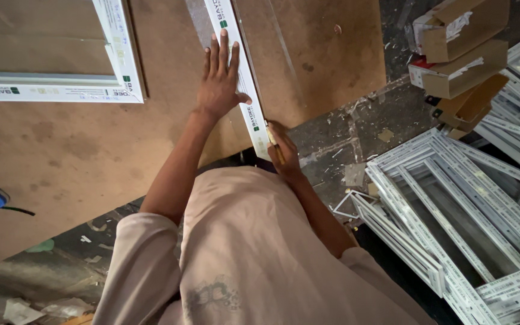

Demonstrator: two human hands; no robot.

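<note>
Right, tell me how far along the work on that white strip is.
Done: one white frame lies assembled on the brown board. In hand: the left hand presses the white profile strip flat while the right hand holds a pencil at its near end. No mark shows yet; the strip is unjoined.

**Left hand pressed flat, right hand curled close to the body**

The left arm reaches straight out toward twelve o'clock, bare from the elbow, its short sleeve bunched at the upper arm. The left hand [221, 81] lies palm down, fingers [224, 45] long and close together, pointing at twelve o'clock, thumb spread toward three o'clock. The right arm bends sharply at the elbow, forearm angling up toward eleven o'clock. The right hand [284, 150] is curled into a loose fist, knuckles up, close to the chest.
</note>
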